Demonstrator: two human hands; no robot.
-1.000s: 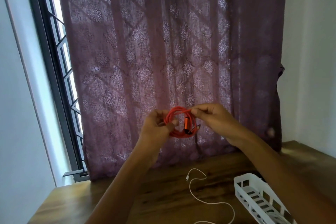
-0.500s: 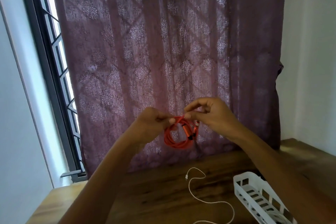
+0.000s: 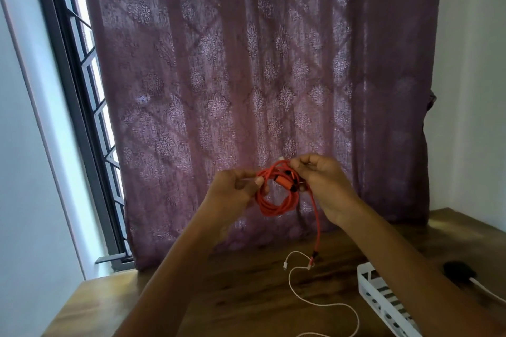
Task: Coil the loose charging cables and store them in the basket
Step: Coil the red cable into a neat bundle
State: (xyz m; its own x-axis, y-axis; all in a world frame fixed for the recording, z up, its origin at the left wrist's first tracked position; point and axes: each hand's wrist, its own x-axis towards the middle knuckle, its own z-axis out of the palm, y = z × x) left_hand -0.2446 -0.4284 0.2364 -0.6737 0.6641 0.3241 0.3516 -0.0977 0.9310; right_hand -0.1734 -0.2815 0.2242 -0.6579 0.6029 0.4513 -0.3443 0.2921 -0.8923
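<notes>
A coiled orange charging cable (image 3: 273,201) hangs in the air in front of the curtain. My left hand (image 3: 232,193) pinches the coil's left side and my right hand (image 3: 325,186) pinches its top right. One loose orange end (image 3: 317,232) dangles down from the coil to just above the table. A white cable (image 3: 309,301) lies uncoiled on the wooden table (image 3: 232,298). The white slotted basket (image 3: 383,301) stands at the right, partly behind my right forearm.
A purple patterned curtain (image 3: 246,90) hangs behind the table, with a barred window (image 3: 90,117) to its left. A black adapter (image 3: 458,271) with a white lead lies beyond the basket. White walls stand on both sides.
A loose end of the orange cable has dropped out of the coil and now dangles toward the table. Both hands still hold the coil at about the same height.
</notes>
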